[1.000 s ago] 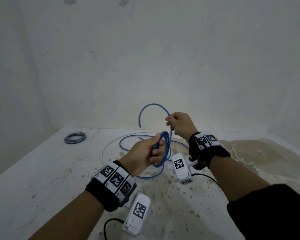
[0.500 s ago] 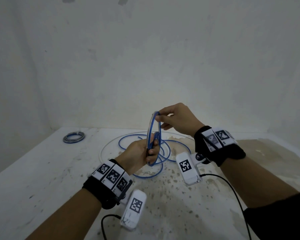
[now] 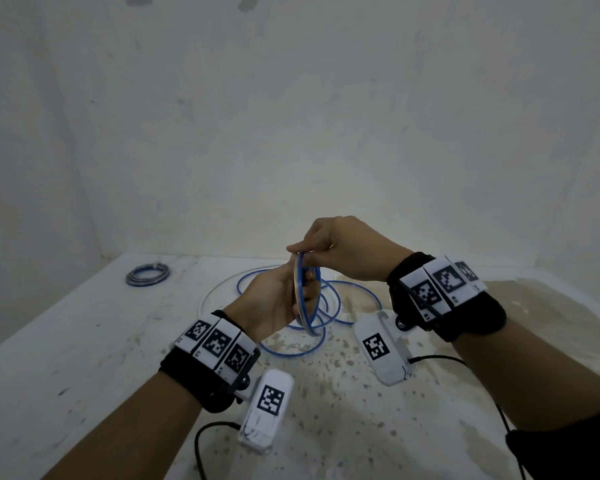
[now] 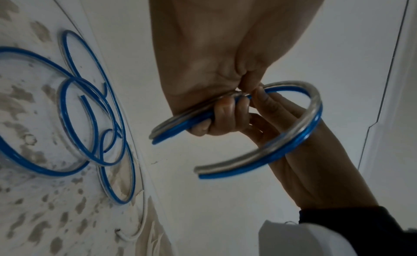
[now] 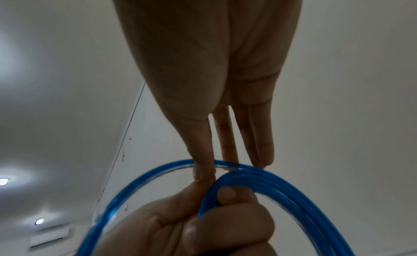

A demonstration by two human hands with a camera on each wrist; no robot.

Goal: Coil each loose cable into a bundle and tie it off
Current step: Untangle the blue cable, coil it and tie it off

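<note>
Several turns of blue cable (image 3: 305, 294) gathered into an upright coil above the table (image 3: 84, 341), gripped at its lower part by the left hand (image 3: 274, 299) with fingers curled around the strands. Pinched at the top by the right hand (image 3: 340, 251), thumb and forefinger closed on the loop, other fingers held fairly straight. Still loose behind and below the coil, more of the same cable in overlapping loops (image 3: 329, 306) flat on the stained tabletop, partly hidden by both hands. Around those loops, a thin white cable (image 3: 207, 296) in a wide arc. Far left near the wall, well apart, a small finished bundle (image 3: 147, 274) lying flat
</note>
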